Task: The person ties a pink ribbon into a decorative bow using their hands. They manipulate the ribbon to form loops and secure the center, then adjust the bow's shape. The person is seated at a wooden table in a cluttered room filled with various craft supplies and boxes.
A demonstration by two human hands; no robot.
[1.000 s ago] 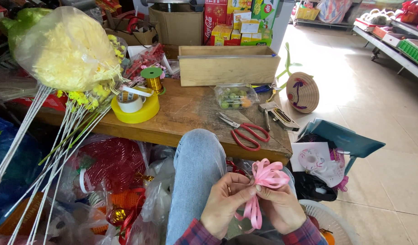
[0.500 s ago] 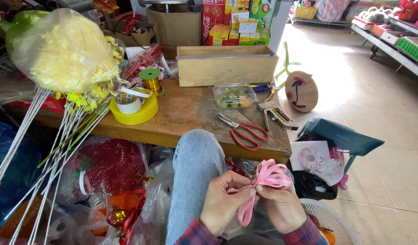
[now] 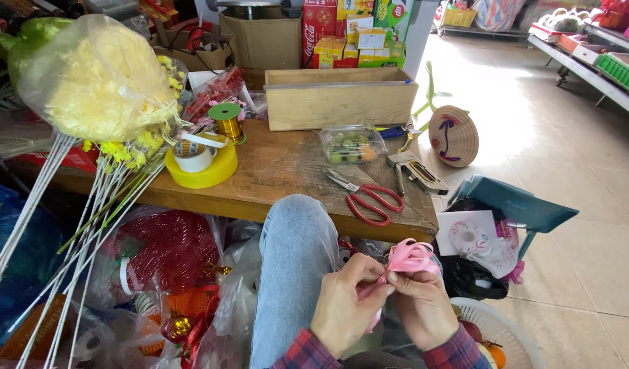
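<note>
A pink ribbon bow (image 3: 411, 257) with several loops is pinched at its middle between both hands, low in the head view. My left hand (image 3: 344, 305) grips it from the left, fingers closed on the ribbon. From the right, my right hand (image 3: 424, 308) pinches the same spot. A pink tail of ribbon hangs down between the hands. My knee in blue jeans (image 3: 295, 254) rises just left of them.
A wooden table (image 3: 273, 178) holds red-handled scissors (image 3: 369, 198), a staple gun (image 3: 415, 170), a clear box of beads (image 3: 352, 144), yellow tape rolls (image 3: 201, 164), a gold wire spool (image 3: 227, 121) and a wooden box (image 3: 339, 100). Bagged yellow flowers (image 3: 96, 82) lean left. A white basket (image 3: 499, 335) sits right.
The hands and bow have drifted slightly lower and right. The hanging ribbon tail, plainly visible earlier, is now mostly tucked between the hands.
</note>
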